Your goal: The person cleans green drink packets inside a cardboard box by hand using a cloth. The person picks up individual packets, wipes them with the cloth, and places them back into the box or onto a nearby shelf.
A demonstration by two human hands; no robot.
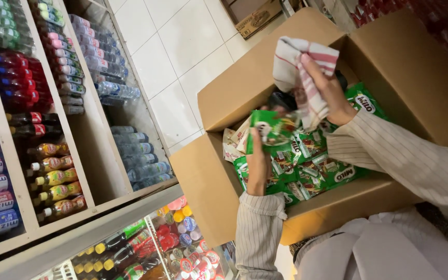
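To my left a wooden shelf (pixel 86 155) holds rows of bottled drinks (pixel 53 179), and white floor tiles (pixel 182 46) stretch far ahead.

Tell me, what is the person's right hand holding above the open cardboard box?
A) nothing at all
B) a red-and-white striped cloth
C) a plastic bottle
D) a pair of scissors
B: the right hand grips a red-and-white striped cloth over the cardboard box, while the left hand holds a green packet.
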